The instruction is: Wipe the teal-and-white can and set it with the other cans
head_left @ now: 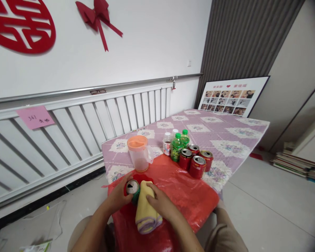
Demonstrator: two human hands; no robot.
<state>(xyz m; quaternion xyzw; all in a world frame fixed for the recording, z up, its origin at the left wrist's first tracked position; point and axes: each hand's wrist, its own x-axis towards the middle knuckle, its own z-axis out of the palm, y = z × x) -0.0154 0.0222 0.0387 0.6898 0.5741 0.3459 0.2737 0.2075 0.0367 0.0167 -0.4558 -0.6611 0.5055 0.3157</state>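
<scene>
My left hand (120, 194) is wrapped round a green drink can (132, 189), whose opened top faces up. Right beside the can, my right hand (160, 201) grips a folded yellow cloth (146, 210) with a pale purple edge. Both lie over a red plastic sheet (178, 185) that covers the near end of the table. Just beyond the can stands a clear plastic pitcher (139, 155) with an orange lid. Further right are several opened red cans (198, 167), and behind them green-capped bottles (176, 148) and white-capped bottles (167, 144).
A flowered purple tablecloth (199, 129) covers the table. Along the left wall runs a white radiator (94, 129) with a pink note (35, 117). A photo board (233, 96) leans at the far end. Books (291, 166) are stacked on the floor at right.
</scene>
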